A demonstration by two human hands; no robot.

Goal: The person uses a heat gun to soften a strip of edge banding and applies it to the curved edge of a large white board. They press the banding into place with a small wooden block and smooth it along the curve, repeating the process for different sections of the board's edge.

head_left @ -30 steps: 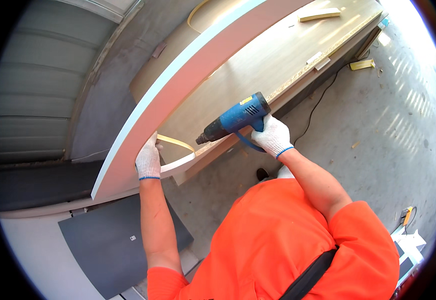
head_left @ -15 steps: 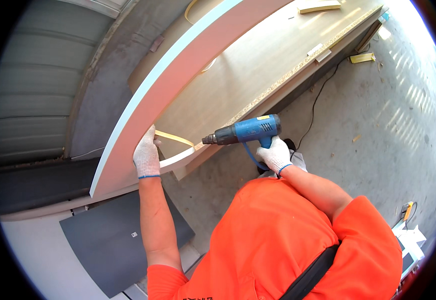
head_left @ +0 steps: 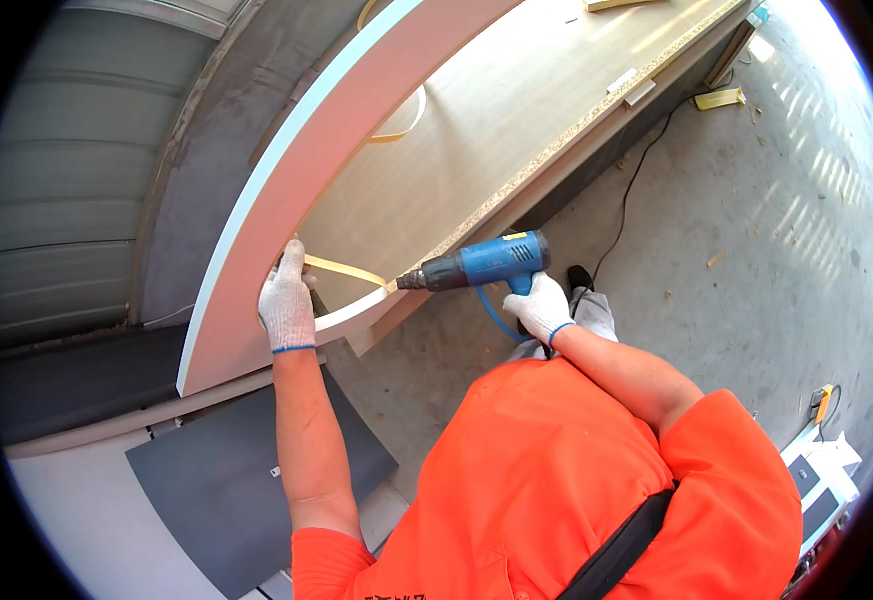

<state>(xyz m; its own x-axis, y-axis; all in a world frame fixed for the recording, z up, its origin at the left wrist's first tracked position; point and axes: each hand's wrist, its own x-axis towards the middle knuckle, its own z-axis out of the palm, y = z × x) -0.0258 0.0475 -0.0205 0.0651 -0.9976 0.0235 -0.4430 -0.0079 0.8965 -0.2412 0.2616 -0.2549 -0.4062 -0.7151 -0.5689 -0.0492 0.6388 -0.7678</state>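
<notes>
My left hand [head_left: 287, 300], in a white knit glove with a blue cuff, is closed at the inner edge of a large curved pink panel [head_left: 256, 240] with a pale outer rim. From its fingers runs a narrow edge-banding strip [head_left: 346, 268], yellowish on one face. A white curved band [head_left: 351, 313] meets the strip near the nozzle. My right hand [head_left: 539, 306], gloved too, grips the handle of a blue heat gun [head_left: 496, 260]. The gun lies level, its dark nozzle pointing left at the strip. The glove hides my left fingertips in part.
Beyond the panel stands a wood-toned board [head_left: 496, 130] with a raw chipboard edge. A black cord [head_left: 628, 190] trails over the concrete floor [head_left: 746, 250]. A dark grey sheet [head_left: 246, 490] lies at lower left. Yellow scrap [head_left: 719, 98] sits at upper right.
The view has shifted slightly, and the panel and board appear farther left. My left hand sits a little higher along the inner edge. The heat gun has moved slightly left with my right hand.
</notes>
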